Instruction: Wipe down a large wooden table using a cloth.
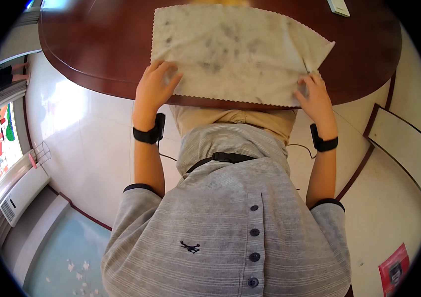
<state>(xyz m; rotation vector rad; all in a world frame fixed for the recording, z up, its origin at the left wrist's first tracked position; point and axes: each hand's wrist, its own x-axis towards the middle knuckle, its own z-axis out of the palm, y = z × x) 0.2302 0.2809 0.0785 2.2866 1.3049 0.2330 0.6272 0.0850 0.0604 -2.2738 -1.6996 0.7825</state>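
Observation:
A cream cloth with scalloped edges and grey smudges lies spread along the near edge of a dark red-brown table. At its left side, my left hand has its fingertips over the cloth, slightly blurred, with thumb and fingers apart. My right hand is at the cloth's near right side, fingers bent and touching it. Creases run from those fingertips up the right part of the cloth, and whether they pinch the fabric is not clear. A black band with a small device sits on each wrist.
A white flat object rests at the table's far right. To the right stands a pale panel with dark edges. A wire stand and a white appliance are on the left. Thin cables hang beside my waist.

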